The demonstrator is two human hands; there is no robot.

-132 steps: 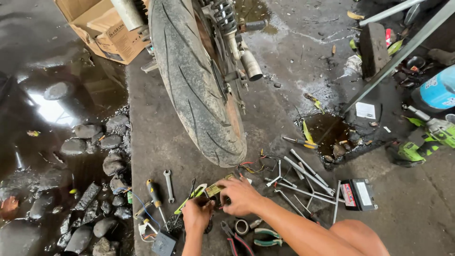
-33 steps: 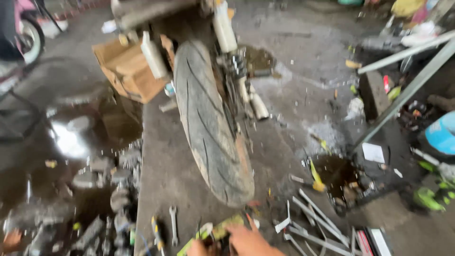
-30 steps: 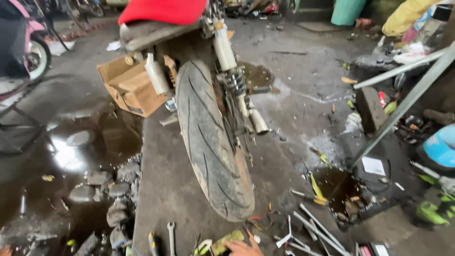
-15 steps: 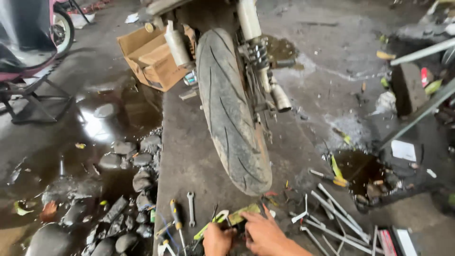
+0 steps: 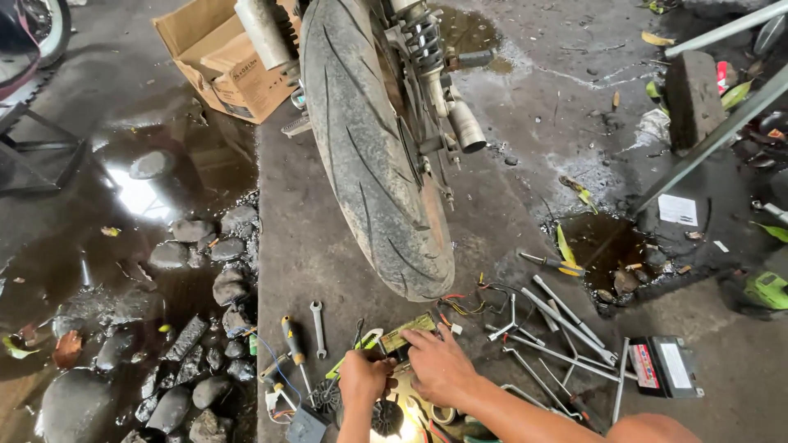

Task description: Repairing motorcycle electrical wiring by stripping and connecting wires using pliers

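View from the head camera, looking down at a concrete floor (image 5: 328, 246) behind a motorcycle's rear tyre (image 5: 369, 139). The left hand (image 5: 364, 379) and right hand (image 5: 439, 365) meet just below the tyre, both pinching a small yellow-green flat component (image 5: 408, 334) with coloured wires (image 5: 460, 305) trailing from it; the fingers are pressed together on it, not spread. The component lies low over the floor, between a spanner (image 5: 318, 326) and a cluster of long metal tools (image 5: 558, 320). A screwdriver (image 5: 293, 344) lies at left, a small black battery (image 5: 665, 367) at right. By appearance the work is midway: the part is detached and in hand, the tools lie scattered, and nothing is refitted yet.
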